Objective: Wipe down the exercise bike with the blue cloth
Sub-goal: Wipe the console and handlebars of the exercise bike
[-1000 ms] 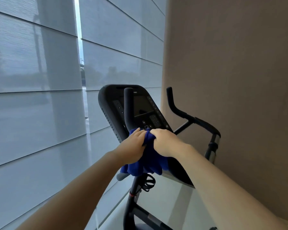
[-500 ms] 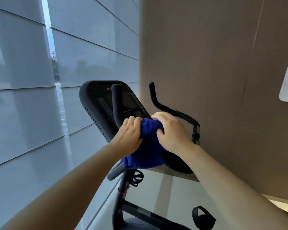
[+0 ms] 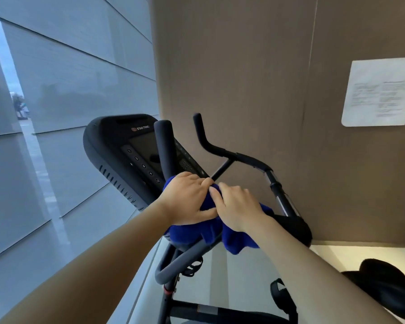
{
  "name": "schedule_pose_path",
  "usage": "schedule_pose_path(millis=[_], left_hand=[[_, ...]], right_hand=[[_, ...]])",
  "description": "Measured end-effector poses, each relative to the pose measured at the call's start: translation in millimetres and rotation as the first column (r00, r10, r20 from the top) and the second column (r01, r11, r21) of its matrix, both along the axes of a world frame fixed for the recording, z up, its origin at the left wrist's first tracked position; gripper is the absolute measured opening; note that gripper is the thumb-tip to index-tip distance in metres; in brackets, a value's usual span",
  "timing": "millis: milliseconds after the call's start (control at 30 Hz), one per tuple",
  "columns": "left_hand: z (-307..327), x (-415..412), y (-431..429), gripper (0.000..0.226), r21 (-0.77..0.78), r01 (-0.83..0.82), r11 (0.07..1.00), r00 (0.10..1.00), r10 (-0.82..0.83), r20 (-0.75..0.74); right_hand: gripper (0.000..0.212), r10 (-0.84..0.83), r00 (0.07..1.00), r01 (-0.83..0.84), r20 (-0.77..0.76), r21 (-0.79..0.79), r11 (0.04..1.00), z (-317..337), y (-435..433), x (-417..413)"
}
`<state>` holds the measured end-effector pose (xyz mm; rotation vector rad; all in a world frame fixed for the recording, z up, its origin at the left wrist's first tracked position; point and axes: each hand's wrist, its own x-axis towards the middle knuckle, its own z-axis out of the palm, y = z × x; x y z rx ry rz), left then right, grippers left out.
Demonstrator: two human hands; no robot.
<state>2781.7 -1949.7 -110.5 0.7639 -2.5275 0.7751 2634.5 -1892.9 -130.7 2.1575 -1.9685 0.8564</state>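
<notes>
At the base of the console (image 3: pixel 108 141) on the exercise bike (image 3: pixel 243 158), we had both hands together, left hand (image 3: pixel 187 197) and right hand (image 3: pixel 237 206) each gripping the bunched blue cloth (image 3: pixel 239 242) against the upright grip (image 3: pixel 165 150). Risks, as we judged: hanging cloth could snag the lower bar (image 3: pixel 185 256); a hard swipe could press the console buttons (image 3: pixel 143 166); a wadded cloth would wipe patchily, missing spots.
</notes>
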Motion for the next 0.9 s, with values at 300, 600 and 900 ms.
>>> schedule_pose_path(millis=[300, 600, 900], left_hand=[[1.4, 11.4, -9.8, 0.080, 0.016, 0.124, 0.992, 0.979, -0.125, 0.158], [10.0, -9.4, -9.6, 0.052, 0.038, -0.095, 0.995, 0.967, 0.083, 0.243], [-27.3, -16.2, 5.4, 0.027, -0.033, -0.177, 0.984, 0.980, 0.174, -0.095]], right_hand=[[0.039, -0.034, 0.983, 0.007, -0.180, -0.147, 0.989, -19.7, 36.0, 3.5], [0.058, -0.220, 0.952, 0.251, -0.210, 0.132, 0.959, 8.7, 6.8, 15.8], [0.041, -0.512, 0.826, 0.432, -0.236, -0.319, 0.844, -27.2, 15.5, 43.4]])
